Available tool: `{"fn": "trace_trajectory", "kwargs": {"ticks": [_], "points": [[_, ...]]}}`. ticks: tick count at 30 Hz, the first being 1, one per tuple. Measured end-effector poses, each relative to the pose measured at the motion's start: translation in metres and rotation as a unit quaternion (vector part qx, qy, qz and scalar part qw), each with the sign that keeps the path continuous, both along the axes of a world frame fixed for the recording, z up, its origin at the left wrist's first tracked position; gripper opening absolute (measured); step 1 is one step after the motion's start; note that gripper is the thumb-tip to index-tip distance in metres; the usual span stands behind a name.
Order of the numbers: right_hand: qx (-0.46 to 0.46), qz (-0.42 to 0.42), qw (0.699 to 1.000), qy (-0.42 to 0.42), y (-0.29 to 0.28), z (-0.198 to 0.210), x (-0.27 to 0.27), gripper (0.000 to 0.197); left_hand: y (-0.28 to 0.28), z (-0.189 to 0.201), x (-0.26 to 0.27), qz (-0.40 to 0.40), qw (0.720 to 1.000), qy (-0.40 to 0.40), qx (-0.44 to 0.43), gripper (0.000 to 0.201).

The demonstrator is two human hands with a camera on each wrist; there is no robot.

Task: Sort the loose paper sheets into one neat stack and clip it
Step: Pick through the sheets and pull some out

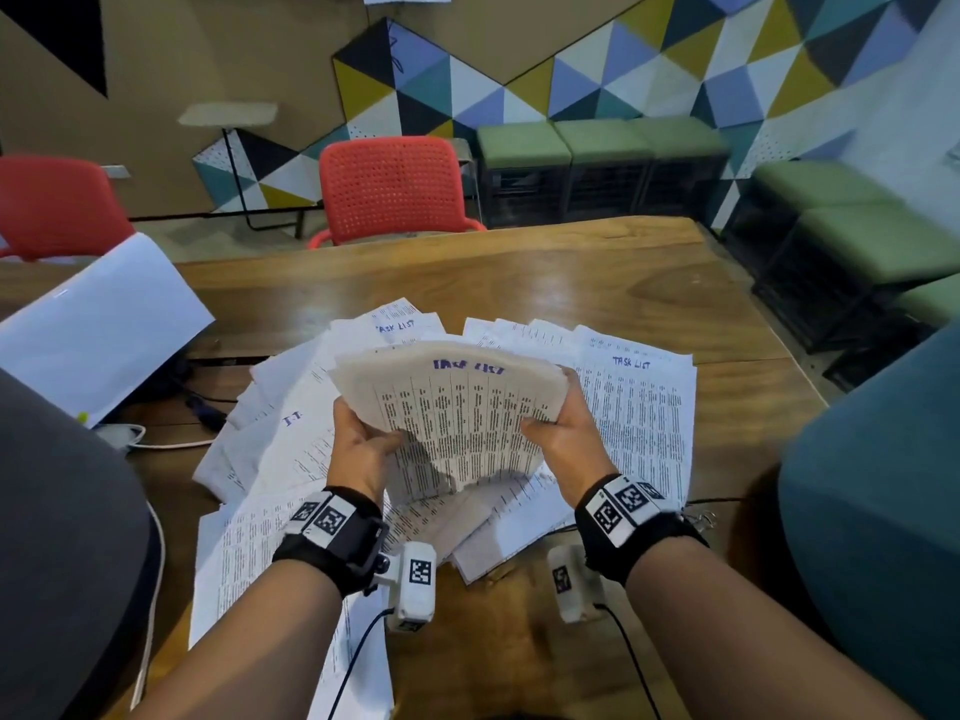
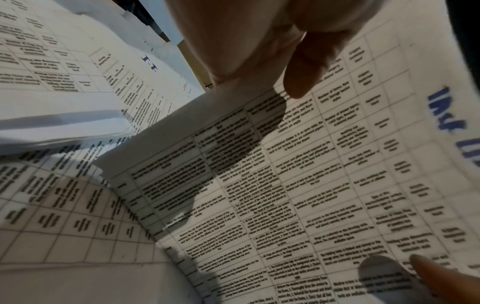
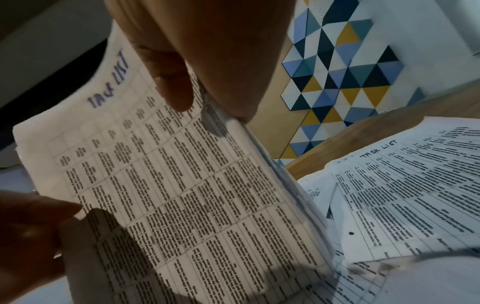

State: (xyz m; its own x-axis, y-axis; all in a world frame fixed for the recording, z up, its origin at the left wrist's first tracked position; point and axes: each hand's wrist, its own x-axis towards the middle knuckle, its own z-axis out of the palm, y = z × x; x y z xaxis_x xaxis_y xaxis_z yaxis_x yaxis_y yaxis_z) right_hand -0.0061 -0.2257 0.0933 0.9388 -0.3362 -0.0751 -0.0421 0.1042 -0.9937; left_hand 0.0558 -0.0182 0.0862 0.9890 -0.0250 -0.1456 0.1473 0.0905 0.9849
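Observation:
A thick stack of printed "Task List" sheets [image 1: 457,407] is held up off the wooden table [image 1: 571,283], bowed upward in the middle. My left hand [image 1: 374,433] grips its left edge, thumb [image 2: 298,72] lying on the top page [image 2: 285,185]. My right hand [image 1: 540,413] grips the right edge, with its thumb [image 3: 174,82] on top of the stack [image 3: 182,185]. Several loose sheets lie fanned out under and around the stack, to the left [image 1: 270,459] and the right [image 1: 639,407]. A small metal clip-like thing [image 1: 701,519] shows beside my right wrist, mostly hidden.
A large white sheet [image 1: 98,324] leans at the table's left end over cables [image 1: 208,413]. Red chairs [image 1: 392,187] stand behind the table, green stools [image 1: 602,142] along the wall. A dark chair back [image 1: 62,537] and a teal one [image 1: 872,511] flank my arms.

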Motion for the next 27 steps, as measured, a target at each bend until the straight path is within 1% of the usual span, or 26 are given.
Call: {"fn": "trace_trajectory", "kwargs": {"ticks": [1,3,5,8,10,11,14,16,18,19,21,22,24,25,27], "points": [[-0.006,-0.005,1.000,0.005,0.001,-0.002,0.002,0.059,0.000,-0.003,0.002,-0.001,1.000,0.001,0.005,0.063],[-0.044,-0.017,0.998,0.041,0.001,-0.012,0.005,0.057,0.001,-0.012,0.004,-0.010,0.999,0.008,0.044,0.056],[-0.122,-0.015,0.989,0.085,0.002,-0.025,0.006,0.052,0.001,-0.022,0.003,-0.032,0.994,0.023,0.097,0.050],[-0.269,0.011,0.955,0.124,0.004,-0.046,0.004,0.028,0.000,-0.037,-0.002,-0.077,0.976,0.052,0.199,0.038],[-0.316,0.009,0.940,0.127,0.007,-0.047,0.004,0.011,0.000,-0.037,-0.001,-0.088,0.963,0.045,0.251,0.027],[-0.318,0.004,0.941,0.118,0.008,-0.042,0.004,0.007,0.000,-0.035,0.001,-0.083,0.958,0.031,0.274,0.023],[-0.274,0.006,0.957,0.091,0.016,-0.022,0.009,0.015,0.010,-0.021,0.009,-0.036,0.948,-0.011,0.315,0.015],[-0.237,0.029,0.967,0.086,0.026,-0.017,0.011,0.025,0.025,-0.016,0.012,0.001,0.945,-0.010,0.328,0.018],[-0.232,0.070,0.966,0.092,0.043,-0.023,0.008,0.041,0.047,-0.022,0.010,0.026,0.939,0.036,0.340,0.027],[-0.230,0.091,0.964,0.098,0.053,-0.030,0.006,0.049,0.061,-0.028,0.007,0.032,0.931,0.069,0.356,0.028],[-0.214,0.131,0.961,0.112,0.073,-0.046,-0.001,0.059,0.087,-0.047,0.000,0.028,0.902,0.136,0.410,0.031],[-0.214,0.155,0.957,0.119,0.088,-0.057,-0.004,0.060,0.102,-0.055,-0.007,0.025,0.884,0.172,0.434,0.034],[-0.238,0.181,0.944,0.142,0.105,-0.068,-0.011,0.053,0.117,-0.068,-0.020,0.018,0.859,0.224,0.460,0.042],[-0.245,0.194,0.937,0.155,0.116,-0.075,-0.013,0.050,0.126,-0.072,-0.026,0.020,0.847,0.252,0.468,0.042],[-0.259,0.219,0.924,0.177,0.134,-0.086,-0.017,0.049,0.142,-0.077,-0.039,0.028,0.822,0.301,0.483,0.039]]}}
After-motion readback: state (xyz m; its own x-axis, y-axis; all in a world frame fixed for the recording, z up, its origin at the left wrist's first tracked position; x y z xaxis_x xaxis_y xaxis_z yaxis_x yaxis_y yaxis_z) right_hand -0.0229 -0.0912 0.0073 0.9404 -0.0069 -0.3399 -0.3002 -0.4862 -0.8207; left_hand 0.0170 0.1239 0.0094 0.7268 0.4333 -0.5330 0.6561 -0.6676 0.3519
